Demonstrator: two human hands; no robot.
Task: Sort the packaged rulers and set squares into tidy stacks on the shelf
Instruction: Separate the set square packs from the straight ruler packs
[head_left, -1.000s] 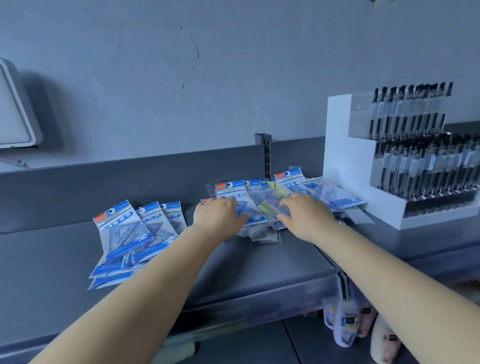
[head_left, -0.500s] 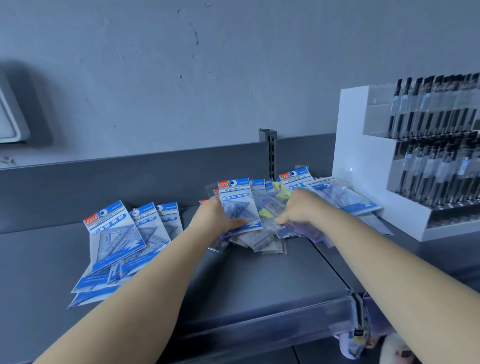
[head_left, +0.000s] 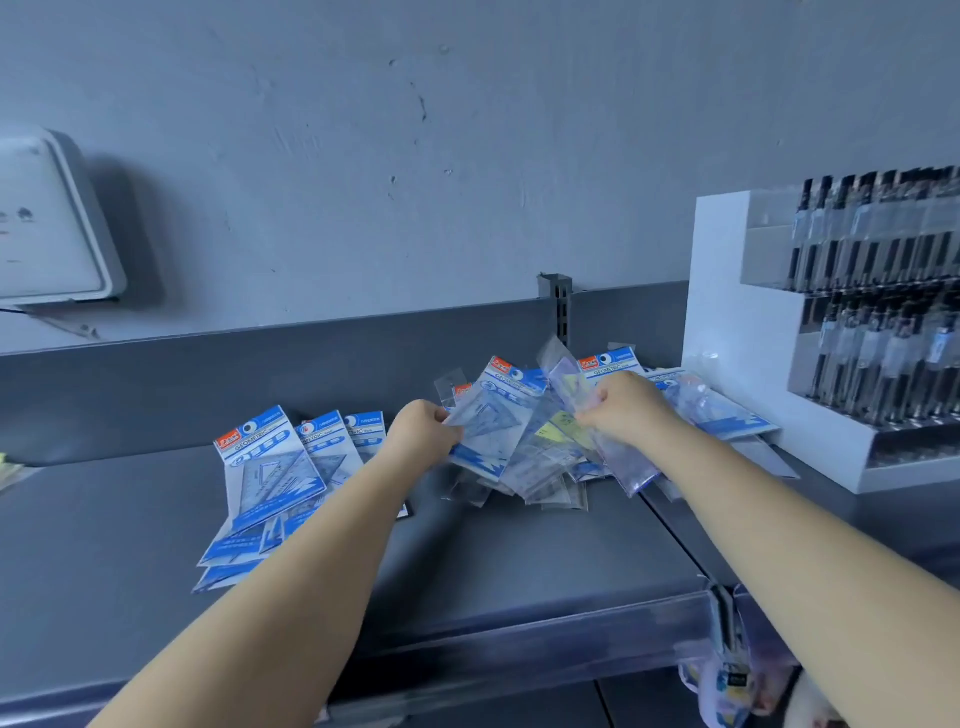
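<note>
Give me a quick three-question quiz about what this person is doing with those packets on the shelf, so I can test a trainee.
1. True or false: the left hand grips a blue-headed set square packet.
2. What does the right hand hold? A) a pen B) a clear packet C) nothing
3. Fill in: the white pen display stands at the ____ end of the shelf.

Key: 1 true; 2 B; 3 right.
</note>
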